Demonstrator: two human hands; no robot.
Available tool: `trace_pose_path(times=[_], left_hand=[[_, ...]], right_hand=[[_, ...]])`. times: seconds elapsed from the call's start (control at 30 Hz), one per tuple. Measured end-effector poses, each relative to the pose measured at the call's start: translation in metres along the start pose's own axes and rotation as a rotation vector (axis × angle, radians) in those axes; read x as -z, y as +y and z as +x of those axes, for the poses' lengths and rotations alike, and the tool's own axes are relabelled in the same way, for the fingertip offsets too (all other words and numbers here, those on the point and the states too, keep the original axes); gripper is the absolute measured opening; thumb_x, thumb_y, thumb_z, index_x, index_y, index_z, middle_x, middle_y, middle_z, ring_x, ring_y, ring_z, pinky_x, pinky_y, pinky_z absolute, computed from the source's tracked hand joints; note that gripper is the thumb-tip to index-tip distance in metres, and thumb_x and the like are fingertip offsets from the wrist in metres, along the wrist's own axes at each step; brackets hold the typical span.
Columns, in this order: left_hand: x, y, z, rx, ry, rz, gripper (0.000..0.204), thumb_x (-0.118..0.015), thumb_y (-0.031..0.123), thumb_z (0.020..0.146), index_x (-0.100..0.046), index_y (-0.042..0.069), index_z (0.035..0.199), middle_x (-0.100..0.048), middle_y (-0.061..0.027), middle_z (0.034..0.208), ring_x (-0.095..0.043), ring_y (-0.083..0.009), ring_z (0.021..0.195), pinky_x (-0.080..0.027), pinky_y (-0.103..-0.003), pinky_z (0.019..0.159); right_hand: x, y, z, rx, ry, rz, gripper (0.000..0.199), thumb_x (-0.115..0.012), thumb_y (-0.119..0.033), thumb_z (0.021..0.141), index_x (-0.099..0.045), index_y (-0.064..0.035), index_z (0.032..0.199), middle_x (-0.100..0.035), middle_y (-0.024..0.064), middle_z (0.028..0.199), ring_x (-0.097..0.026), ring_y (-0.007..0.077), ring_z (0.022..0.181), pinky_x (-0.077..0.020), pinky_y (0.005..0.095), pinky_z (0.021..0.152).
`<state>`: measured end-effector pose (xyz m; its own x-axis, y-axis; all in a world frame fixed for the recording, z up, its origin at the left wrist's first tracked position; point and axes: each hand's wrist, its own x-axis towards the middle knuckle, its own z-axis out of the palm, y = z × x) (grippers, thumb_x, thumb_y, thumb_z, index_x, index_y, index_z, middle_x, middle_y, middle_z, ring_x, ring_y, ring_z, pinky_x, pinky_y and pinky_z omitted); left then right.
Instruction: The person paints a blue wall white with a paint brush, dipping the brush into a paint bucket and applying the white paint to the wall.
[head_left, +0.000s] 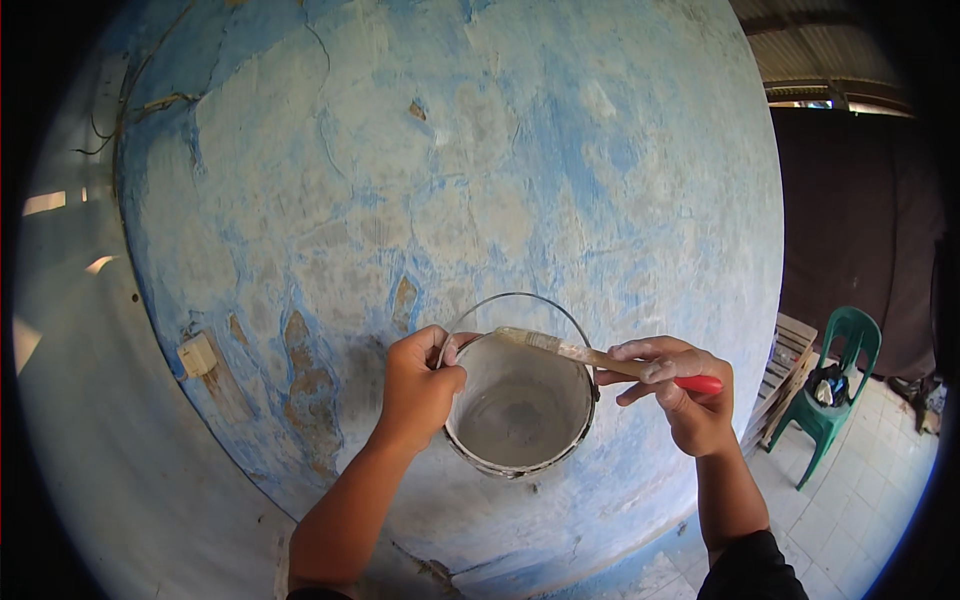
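A small bucket (520, 462) with a thin wire handle hangs in front of the wall, its inside coated with whitish-grey paint. My left hand (424, 385) is closed on the bucket's left rim, near where the handle joins. In my right hand (682, 385) is a paintbrush (590, 354), its wooden handle tipped with red. Its pale, paint-smeared bristles point left and lie over the bucket's far rim. Whitish smears cover the fingers of my right hand.
Ahead stands a wall (520, 200) with patchy blue and whitish paint, cracked and flaking. A switch box (197, 354) sits on it at the left. To the right are a green plastic chair (828, 430) holding a bag, a slatted wooden piece (785, 365) and a dark curtain (850, 220).
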<state>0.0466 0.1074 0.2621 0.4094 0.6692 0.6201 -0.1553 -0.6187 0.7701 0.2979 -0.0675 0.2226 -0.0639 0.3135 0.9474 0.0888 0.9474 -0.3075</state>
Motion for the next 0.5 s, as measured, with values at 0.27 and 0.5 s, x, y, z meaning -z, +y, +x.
trace_pose_path(times=[0.27,0.5], left_hand=[[-0.042,0.057,0.082,-0.001,0.029,0.068,0.023,-0.058,-0.012,0.061,-0.055,0.006,0.076,-0.063,-0.0043,0.083,-0.056,-0.0139,0.075,-0.048,-0.029,0.067],[-0.075,0.087,0.125,0.083,0.059,0.019,0.026,-0.056,-0.01,0.063,-0.066,-0.007,0.087,-0.066,-0.0118,0.088,-0.057,-0.0179,0.08,-0.048,-0.03,0.071]], right_hand=[[0.073,-0.008,0.072,0.278,-0.022,-0.183,0.008,-0.075,-0.001,0.092,-0.077,-0.0002,0.099,-0.075,0.0213,0.11,-0.076,0.0315,0.104,-0.0628,0.0411,0.09],[0.123,0.003,0.126,0.654,-0.027,-0.577,0.023,-0.078,0.007,0.085,-0.078,0.0014,0.106,-0.074,0.0194,0.113,-0.075,0.0283,0.105,-0.0611,0.0358,0.088]])
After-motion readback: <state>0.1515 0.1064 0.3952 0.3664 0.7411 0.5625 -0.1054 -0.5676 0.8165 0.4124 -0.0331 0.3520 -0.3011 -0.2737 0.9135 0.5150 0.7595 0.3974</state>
